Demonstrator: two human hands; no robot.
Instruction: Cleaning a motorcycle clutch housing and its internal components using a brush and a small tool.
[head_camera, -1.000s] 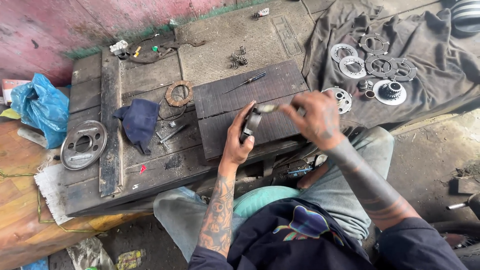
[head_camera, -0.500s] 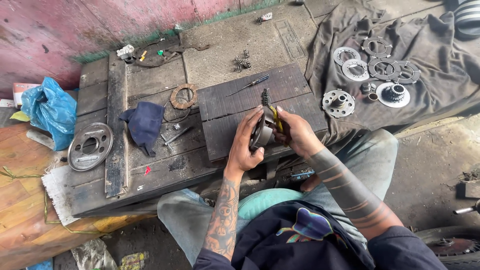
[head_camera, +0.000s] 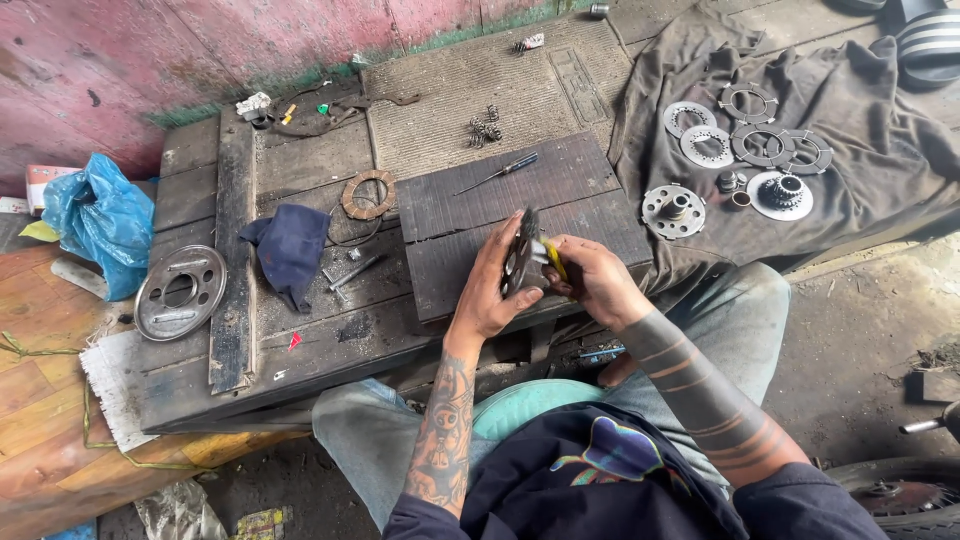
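Disc (head_camera: 520, 262) of dark metal stands on edge above the wooden bench (head_camera: 300, 330), flat face turned to the left hand (head_camera: 490, 290), which clasps it. Right hand (head_camera: 590, 280) is closed on what looks like a small yellow-handled tool (head_camera: 553, 258), touching the disc's right face.

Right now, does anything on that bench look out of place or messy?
Nothing looks broken or spilled. It is just untidy: a blue rag lies crumpled on the wooden bench, small springs sit scattered, and a screwdriver lies askew on the dark board.
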